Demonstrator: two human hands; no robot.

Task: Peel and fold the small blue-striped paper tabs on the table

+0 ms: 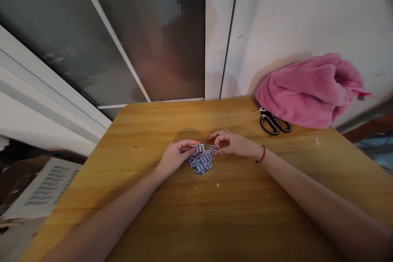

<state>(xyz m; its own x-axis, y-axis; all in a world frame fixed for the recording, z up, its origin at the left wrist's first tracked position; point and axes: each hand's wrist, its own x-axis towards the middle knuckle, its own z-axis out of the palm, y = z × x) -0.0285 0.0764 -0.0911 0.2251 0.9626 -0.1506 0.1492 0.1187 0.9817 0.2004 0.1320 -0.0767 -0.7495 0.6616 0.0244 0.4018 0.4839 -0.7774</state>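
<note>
"And here we are! The left hand [174,156] sits at the pile's left side, fingers clamped on a blue-and-white piece [199,147]. Where's the rest?"

"Heaped in a small pile [202,164] of flat pieces, right there on the wooden surface [172,217], between the hands."

"And the right hand [236,144]?"

"Fingers curled, thumb and tips close about a second piece [212,147] at the pile's far right edge. Pinched or merely touching? From here, I can't tell."

"So what could trip this up?"

"Overlap, I'd say! The pieces lie across one another, so lifting one could drag a neighbour along."

"And that left grip?"

"Only on one end, it seems. Loosen the pinch and the piece could drop into the heap. A brush from the other hand could fan the pile out, too."

"Those scissors [274,124], against the pink plush cloth [307,90]?"

"Well apart from the fingers; little danger there. But that white scrap [217,185], near side of the pile, could get mixed in with a careless sweep."
</note>
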